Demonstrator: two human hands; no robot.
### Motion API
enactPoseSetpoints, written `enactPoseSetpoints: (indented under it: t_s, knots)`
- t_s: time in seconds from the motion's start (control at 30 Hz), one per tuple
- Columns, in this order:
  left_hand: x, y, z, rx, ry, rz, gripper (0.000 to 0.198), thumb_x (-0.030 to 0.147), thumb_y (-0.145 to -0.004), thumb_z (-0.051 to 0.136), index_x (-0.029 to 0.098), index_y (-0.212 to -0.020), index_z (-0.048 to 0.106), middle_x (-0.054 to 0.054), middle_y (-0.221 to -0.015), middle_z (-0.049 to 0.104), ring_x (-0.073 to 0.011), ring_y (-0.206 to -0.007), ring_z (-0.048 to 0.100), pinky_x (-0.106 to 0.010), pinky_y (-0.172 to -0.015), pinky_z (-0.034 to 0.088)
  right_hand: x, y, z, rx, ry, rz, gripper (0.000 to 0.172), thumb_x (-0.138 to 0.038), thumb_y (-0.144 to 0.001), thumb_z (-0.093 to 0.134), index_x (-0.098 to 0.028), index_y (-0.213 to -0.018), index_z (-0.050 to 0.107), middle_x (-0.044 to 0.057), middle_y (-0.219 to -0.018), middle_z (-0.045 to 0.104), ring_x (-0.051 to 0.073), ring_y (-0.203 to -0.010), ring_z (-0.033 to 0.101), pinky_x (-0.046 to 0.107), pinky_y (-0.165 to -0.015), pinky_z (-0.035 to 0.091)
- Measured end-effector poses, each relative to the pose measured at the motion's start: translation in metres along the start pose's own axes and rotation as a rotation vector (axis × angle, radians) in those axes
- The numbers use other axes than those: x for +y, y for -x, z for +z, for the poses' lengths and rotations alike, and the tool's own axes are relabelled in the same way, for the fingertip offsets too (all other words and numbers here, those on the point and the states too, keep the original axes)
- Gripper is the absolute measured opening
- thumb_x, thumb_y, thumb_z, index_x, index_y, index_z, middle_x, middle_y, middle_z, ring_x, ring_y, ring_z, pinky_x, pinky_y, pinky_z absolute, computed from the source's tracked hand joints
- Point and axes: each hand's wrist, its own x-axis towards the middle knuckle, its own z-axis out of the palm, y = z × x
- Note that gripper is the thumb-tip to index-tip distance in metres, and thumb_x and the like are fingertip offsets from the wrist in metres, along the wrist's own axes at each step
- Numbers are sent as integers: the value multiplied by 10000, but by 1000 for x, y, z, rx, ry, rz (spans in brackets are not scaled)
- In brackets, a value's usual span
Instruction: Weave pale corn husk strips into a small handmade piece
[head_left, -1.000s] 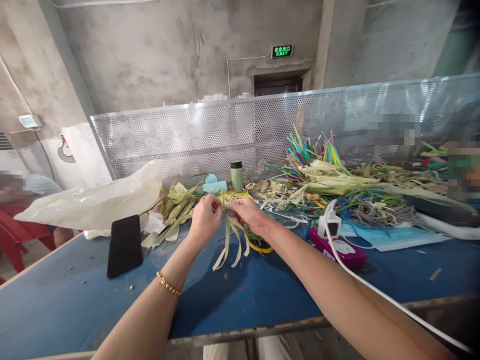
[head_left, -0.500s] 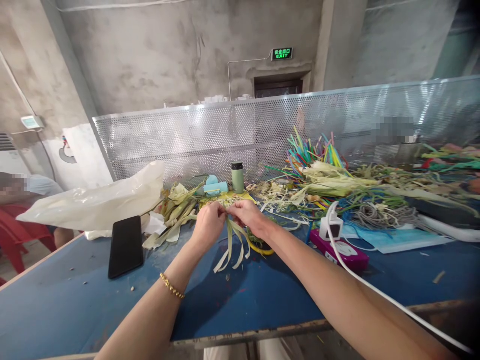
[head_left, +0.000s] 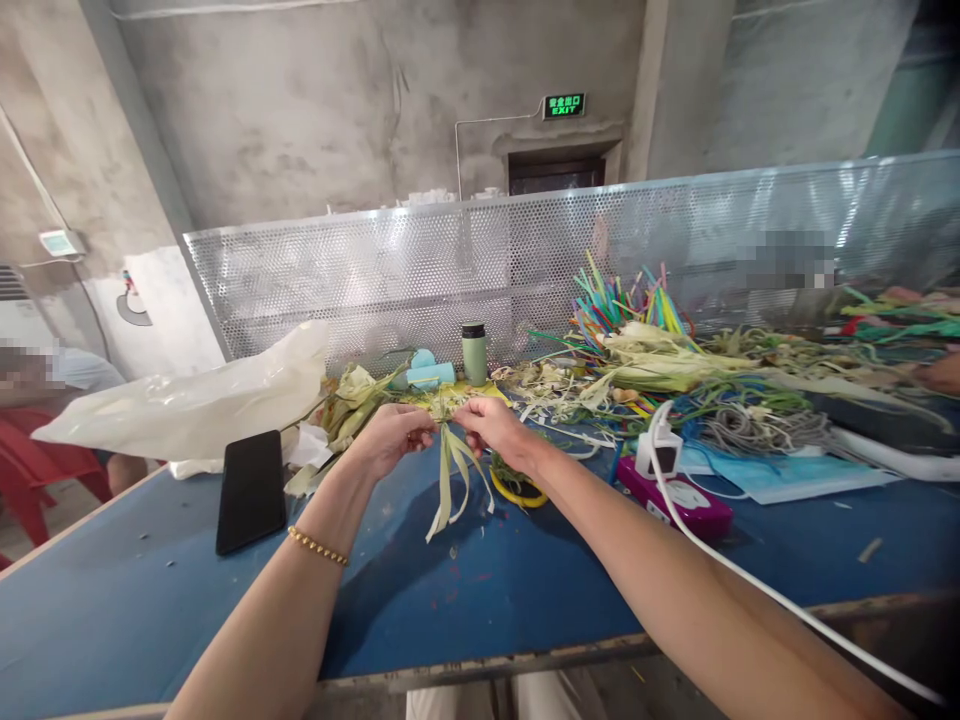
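Observation:
Above the blue table, both my hands pinch the top of a small bundle of pale green leaf strips. My left hand is turned palm-up, with its fingertips closed on the bundle's left side. My right hand grips the bundle from the right. The strips hang down, and their tips reach the tabletop. A gold bracelet circles my left wrist.
A black phone lies at the left beside a plastic bag and husks. A yellow ring sits under my right wrist. A power strip with a white cable, a green flask and piles of coloured strips stand before a perforated metal screen.
My left hand has turned palm-up and shifted a little left, still pinching the strips. The bundle hangs more gathered and upright than before. My right hand has barely moved.

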Motion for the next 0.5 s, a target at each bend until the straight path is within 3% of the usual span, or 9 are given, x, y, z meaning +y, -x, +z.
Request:
enactPoseSetpoints:
  t_s: [0.2, 0.5]
  knots:
    - [-2, 1, -2, 119, -240, 234, 95, 106, -627, 579, 169, -604, 512, 12, -480, 576, -80, -452, 486, -205, -482, 373, -2, 0, -1, 25, 31, -11, 219, -225, -818, 626, -179, -653, 490, -76, -396, 438, 70, -321, 396, 178, -312, 335]
    - [-13, -8, -5, 154, -646, 345, 85, 110, -670, 543, 173, -691, 597, 23, -507, 600, -133, -501, 576, -234, -533, 413, -16, 5, -7, -52, 42, 8, 195, -221, -797, 675, -171, -682, 525, -114, -407, 355, 19, -299, 233, 158, -294, 188]
